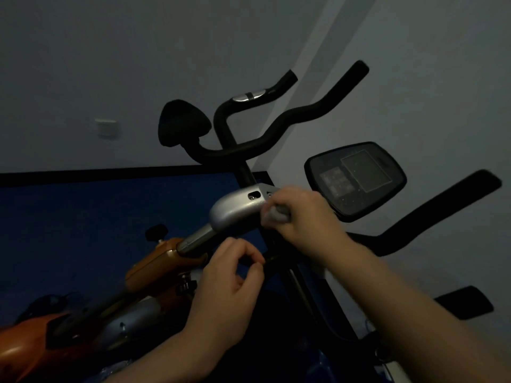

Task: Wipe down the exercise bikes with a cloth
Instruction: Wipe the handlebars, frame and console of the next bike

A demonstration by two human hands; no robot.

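Cloth [275,214]: bunched against the silver bracket [235,210] of the exercise bike [166,261].
Right hand [301,217]: I see it clenched around the cloth.
Left hand [229,283]: fingers curled, pinching a dark bar [272,259].

The console [356,179] sits right of the handlebars [276,128], the saddle [182,123] to their left.

nothing can be read; the console [356,180] on the exercise bike [237,211] shows a dark screen and a blurred button panel, their markings illegible.
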